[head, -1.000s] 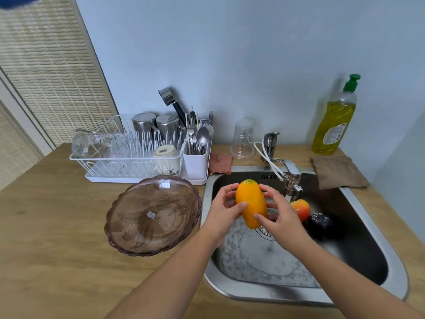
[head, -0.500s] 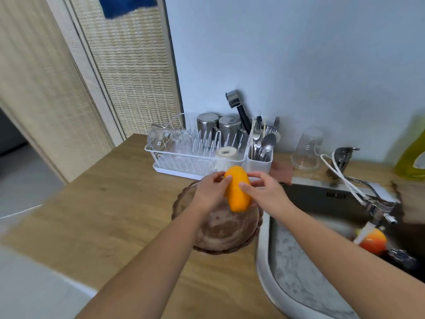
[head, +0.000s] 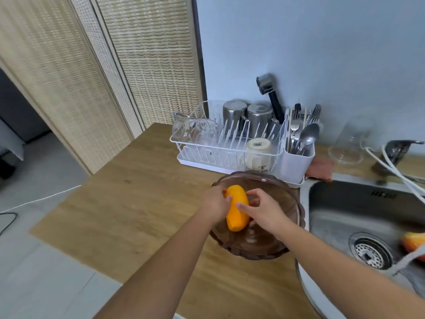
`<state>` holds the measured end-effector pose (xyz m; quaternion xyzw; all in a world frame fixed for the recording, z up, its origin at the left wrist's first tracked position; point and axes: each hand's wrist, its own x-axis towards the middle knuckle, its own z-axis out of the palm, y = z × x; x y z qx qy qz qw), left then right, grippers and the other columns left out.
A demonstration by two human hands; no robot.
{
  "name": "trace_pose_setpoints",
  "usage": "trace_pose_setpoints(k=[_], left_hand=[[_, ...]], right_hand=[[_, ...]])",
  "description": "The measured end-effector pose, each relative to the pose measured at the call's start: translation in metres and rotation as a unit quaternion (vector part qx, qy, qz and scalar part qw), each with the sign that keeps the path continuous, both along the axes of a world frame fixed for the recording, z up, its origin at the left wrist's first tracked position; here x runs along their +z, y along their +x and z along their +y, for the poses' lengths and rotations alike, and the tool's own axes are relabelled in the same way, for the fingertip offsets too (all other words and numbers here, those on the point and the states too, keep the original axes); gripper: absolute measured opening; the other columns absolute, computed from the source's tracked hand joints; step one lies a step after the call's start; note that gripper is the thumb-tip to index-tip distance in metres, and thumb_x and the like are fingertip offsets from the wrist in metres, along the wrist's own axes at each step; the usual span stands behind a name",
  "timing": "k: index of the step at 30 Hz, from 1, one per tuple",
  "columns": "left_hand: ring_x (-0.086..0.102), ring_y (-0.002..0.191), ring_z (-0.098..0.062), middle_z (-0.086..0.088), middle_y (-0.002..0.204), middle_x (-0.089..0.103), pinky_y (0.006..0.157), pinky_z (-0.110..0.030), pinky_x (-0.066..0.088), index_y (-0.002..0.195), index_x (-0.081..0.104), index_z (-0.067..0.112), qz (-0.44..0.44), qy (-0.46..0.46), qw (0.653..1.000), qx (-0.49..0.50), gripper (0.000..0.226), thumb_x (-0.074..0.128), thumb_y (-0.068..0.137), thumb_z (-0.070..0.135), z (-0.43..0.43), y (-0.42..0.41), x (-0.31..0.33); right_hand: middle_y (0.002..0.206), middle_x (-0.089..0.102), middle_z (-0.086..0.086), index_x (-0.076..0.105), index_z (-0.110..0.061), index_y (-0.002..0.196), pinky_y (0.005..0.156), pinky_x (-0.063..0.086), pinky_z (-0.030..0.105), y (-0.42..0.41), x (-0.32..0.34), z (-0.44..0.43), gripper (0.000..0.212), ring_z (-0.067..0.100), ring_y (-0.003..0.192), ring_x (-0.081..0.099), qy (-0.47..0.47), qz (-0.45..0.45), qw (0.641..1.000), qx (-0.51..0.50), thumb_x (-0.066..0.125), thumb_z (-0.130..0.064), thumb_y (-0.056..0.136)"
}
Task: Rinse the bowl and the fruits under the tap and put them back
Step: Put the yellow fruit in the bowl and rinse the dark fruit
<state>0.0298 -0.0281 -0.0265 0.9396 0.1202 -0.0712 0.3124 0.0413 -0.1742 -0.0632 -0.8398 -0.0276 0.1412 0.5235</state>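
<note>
A yellow-orange mango (head: 236, 209) lies low inside the brown glass bowl (head: 278, 196), which stands on the wooden counter just left of the sink. My left hand (head: 215, 204) grips the mango's left side and my right hand (head: 262, 209) holds its right side with the fingertips. A red-orange fruit (head: 414, 244) lies in the steel sink (head: 340, 217) at the far right, partly cut off by the frame edge, with a stream of water falling in front of it.
A white dish rack (head: 230, 146) with metal cups, a mug, a glass jug and a cutlery holder stands behind the bowl. An upturned clear cup (head: 349, 143) and the tap's base (head: 395, 150) sit behind the sink. The counter's left edge drops to the floor.
Both hands carried the mango from under the tap leftward over the bowl and lowered it into the bowl. The camera view swung left with them.
</note>
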Motion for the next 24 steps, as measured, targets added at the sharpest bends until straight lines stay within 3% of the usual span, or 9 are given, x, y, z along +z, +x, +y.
trace_pose_setpoints(k=[3, 7, 11, 17, 21, 24], left_hand=[[0.054, 0.122, -0.024, -0.008, 0.132, 0.059, 0.102, -0.034, 0.042, 0.133, 0.052, 0.011, -0.055, 0.001, 0.998, 0.011, 0.041, 0.056, 0.094, 0.023, -0.004, 0.001, 0.005], [0.059, 0.110, -0.012, 0.004, 0.115, 0.066, 0.089, -0.023, 0.041, 0.118, 0.062, 0.018, -0.149, -0.084, 0.985, 0.008, 0.026, 0.059, 0.092, 0.023, -0.026, -0.006, 0.012], [0.060, 0.088, 0.003, 0.011, 0.097, 0.067, 0.082, -0.018, 0.046, 0.103, 0.065, 0.023, -0.196, -0.185, 0.962, -0.038, 0.016, 0.060, 0.090, 0.015, -0.082, -0.014, 0.020], [0.057, 0.074, 0.007, 0.013, 0.078, 0.063, 0.064, -0.006, 0.040, 0.089, 0.063, 0.029, -0.164, -0.245, 0.941, -0.165, 0.019, 0.060, 0.089, 0.010, -0.199, -0.034, 0.007], [0.056, 0.068, 0.004, 0.011, 0.072, 0.062, 0.059, -0.008, 0.038, 0.086, 0.065, 0.025, -0.102, -0.268, 0.926, -0.245, 0.019, 0.058, 0.088, 0.008, -0.278, -0.052, -0.014], [0.055, 0.066, 0.002, 0.009, 0.071, 0.062, 0.059, -0.008, 0.039, 0.082, 0.064, 0.027, -0.037, -0.287, 0.918, -0.272, 0.022, 0.058, 0.089, 0.008, -0.329, -0.059, -0.034]], right_hand=[[0.101, 0.061, -0.001, 0.053, -0.025, 0.120, 0.085, 0.054, 0.037, 0.000, 0.004, -0.008, 0.051, 0.018, 0.096, 0.061, -0.019, -0.025, 0.999, -0.006, 0.072, -0.044, 0.076], [0.098, 0.061, -0.007, 0.057, -0.029, 0.114, 0.069, 0.045, 0.013, -0.009, 0.024, -0.036, 0.034, 0.007, 0.089, 0.059, 0.002, -0.078, 0.997, -0.011, 0.070, -0.034, 0.082], [0.092, 0.067, -0.005, 0.064, -0.030, 0.097, 0.075, 0.051, 0.023, -0.035, 0.040, -0.097, 0.019, 0.012, 0.082, 0.062, 0.045, -0.134, 0.988, -0.061, 0.070, -0.018, 0.083], [0.081, 0.066, -0.008, 0.063, -0.034, 0.082, 0.061, 0.044, 0.012, -0.103, 0.020, -0.215, 0.027, 0.011, 0.072, 0.059, -0.042, -0.216, 0.954, -0.204, 0.067, -0.007, 0.084], [0.087, 0.066, -0.006, 0.066, -0.024, 0.089, 0.067, 0.050, 0.020, -0.132, -0.002, -0.295, 0.016, 0.010, 0.074, 0.059, -0.085, -0.172, 0.927, -0.322, 0.067, -0.009, 0.084], [0.105, 0.059, -0.003, 0.060, -0.025, 0.103, 0.075, 0.050, 0.028, -0.133, -0.019, -0.339, 0.025, 0.010, 0.083, 0.057, -0.124, -0.115, 0.911, -0.377, 0.067, -0.013, 0.083]])
